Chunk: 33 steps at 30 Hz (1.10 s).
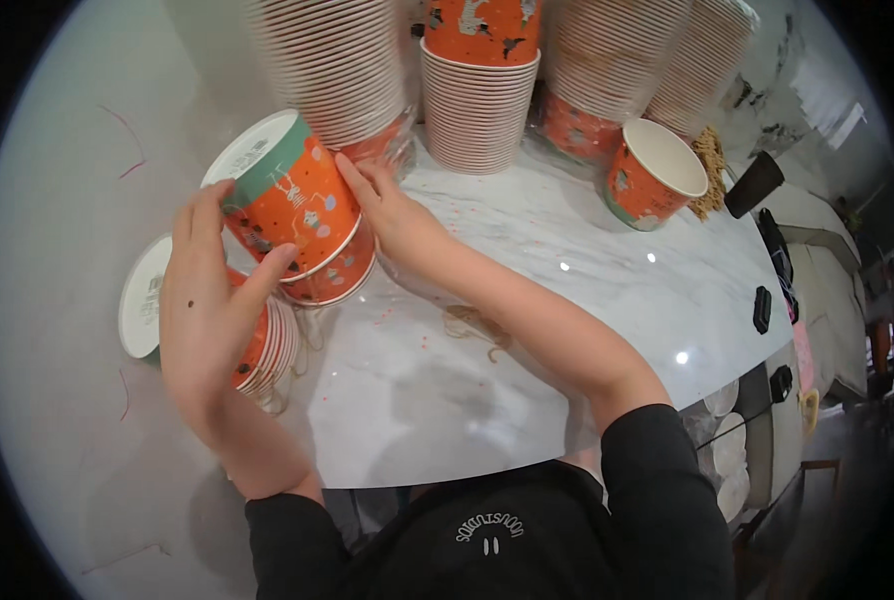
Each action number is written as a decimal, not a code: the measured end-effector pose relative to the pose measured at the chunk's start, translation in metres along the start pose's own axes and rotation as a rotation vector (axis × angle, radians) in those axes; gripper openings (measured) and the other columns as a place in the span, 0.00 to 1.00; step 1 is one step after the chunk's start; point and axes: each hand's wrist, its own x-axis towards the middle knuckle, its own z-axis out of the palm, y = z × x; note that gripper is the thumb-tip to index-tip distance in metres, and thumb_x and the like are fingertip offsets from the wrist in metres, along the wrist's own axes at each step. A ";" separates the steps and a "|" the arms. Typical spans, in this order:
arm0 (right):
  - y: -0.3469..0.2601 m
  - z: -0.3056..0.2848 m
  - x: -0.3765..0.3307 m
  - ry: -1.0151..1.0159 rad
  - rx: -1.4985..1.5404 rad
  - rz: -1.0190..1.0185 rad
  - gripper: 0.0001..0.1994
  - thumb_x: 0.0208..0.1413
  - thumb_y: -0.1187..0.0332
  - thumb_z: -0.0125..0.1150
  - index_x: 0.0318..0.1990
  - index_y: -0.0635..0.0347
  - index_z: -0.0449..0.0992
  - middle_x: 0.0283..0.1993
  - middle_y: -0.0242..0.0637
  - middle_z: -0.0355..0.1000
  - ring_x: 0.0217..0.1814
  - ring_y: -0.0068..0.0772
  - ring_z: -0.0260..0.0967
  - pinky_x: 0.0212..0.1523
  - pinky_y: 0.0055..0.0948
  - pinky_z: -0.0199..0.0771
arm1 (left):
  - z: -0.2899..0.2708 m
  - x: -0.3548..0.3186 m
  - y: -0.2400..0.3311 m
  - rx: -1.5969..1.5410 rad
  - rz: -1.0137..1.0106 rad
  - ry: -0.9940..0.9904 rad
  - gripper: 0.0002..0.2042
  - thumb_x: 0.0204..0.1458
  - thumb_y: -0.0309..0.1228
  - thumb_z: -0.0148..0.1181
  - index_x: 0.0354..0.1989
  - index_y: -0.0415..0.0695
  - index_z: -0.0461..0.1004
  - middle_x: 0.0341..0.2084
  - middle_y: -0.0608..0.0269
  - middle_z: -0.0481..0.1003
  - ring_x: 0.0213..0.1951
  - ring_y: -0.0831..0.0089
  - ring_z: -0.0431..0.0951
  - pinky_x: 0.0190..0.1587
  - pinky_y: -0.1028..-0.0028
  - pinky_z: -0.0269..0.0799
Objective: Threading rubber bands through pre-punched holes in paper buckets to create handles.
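An orange paper tub (302, 205) with a green band and a white base sits upside down, nested over another upturned orange tub (339, 275). My left hand (207, 300) grips its left side, the thumb across the front and the fingers near the base. On the opposite side, the fingers of my right hand (397, 215) press against the tub's wall, so it is held between both hands. Partly behind my left hand lies a further upturned stack of tubs (279, 345), its white rims showing. Tan strings (309, 335) trail beside that stack.
Tall stacks of white-rimmed tubs (332, 65) (479, 115) (617, 60) line the wall side. An upright orange tub (642, 185) stands at right, beside a tan string bundle (708, 165) and a black cup-shaped thing (754, 185). Loose string (477, 325) lies on the marbled table (537, 400).
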 end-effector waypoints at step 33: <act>-0.040 -0.095 -0.133 -0.176 -0.162 -0.214 0.14 0.40 0.68 0.74 0.36 0.56 0.76 0.35 0.34 0.70 0.39 0.41 0.69 0.38 0.36 0.70 | 0.077 -0.012 0.046 -0.058 0.426 -0.363 0.08 0.49 0.24 0.63 0.39 0.40 0.78 0.33 0.56 0.81 0.35 0.54 0.82 0.37 0.62 0.75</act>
